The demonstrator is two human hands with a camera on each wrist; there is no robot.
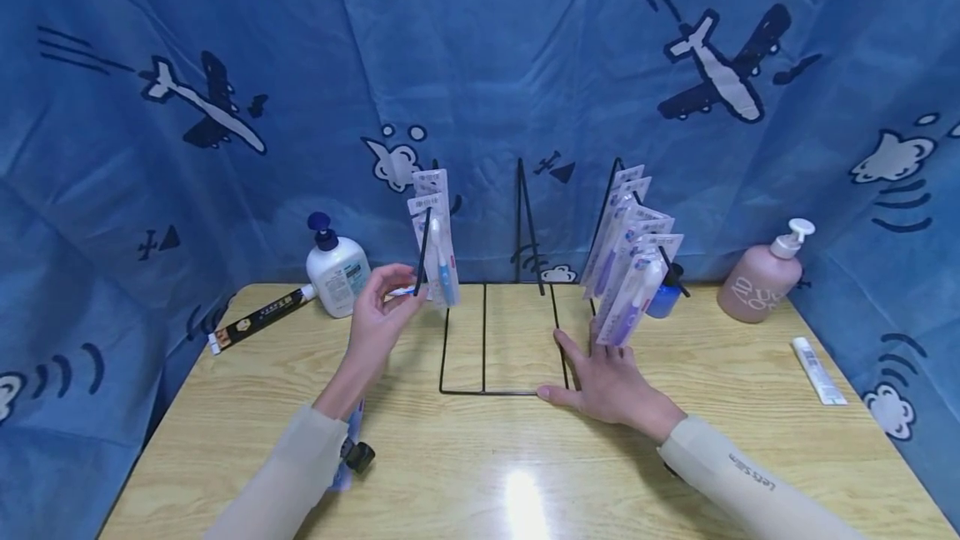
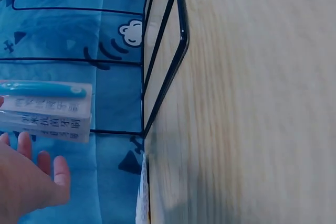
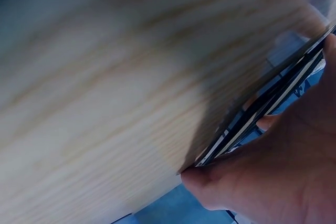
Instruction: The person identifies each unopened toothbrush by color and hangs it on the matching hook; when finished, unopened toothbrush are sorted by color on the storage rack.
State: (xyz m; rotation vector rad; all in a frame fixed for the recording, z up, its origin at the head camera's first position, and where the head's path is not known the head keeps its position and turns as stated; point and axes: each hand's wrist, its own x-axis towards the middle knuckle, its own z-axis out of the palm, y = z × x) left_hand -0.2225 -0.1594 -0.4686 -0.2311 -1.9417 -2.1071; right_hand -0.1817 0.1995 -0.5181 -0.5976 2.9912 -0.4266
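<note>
My left hand (image 1: pixel 382 311) is beside the tip of the left hook of a black wire rack (image 1: pixel 484 340), its fingers loosely bent. Packaged toothbrushes (image 1: pixel 442 261) hang on that hook. In the left wrist view the left hand (image 2: pixel 31 182) has its fingers apart just below a toothbrush pack (image 2: pixel 47 111), and I see nothing gripped. My right hand (image 1: pixel 607 382) rests with spread fingers at the rack's front right corner, thumb on the base wire. Several purple toothbrush packs (image 1: pixel 633 298) hang on the right hook above it. The middle hook (image 1: pixel 531 232) bears no pack.
A white pump bottle (image 1: pixel 341 273) and a black toothpaste tube (image 1: pixel 262 319) are at the left. At the right are a blue container (image 1: pixel 662 302), a pink pump bottle (image 1: pixel 759 282) and a small white tube (image 1: pixel 819 371). Another pack (image 1: pixel 341 477) lies partly under my left arm.
</note>
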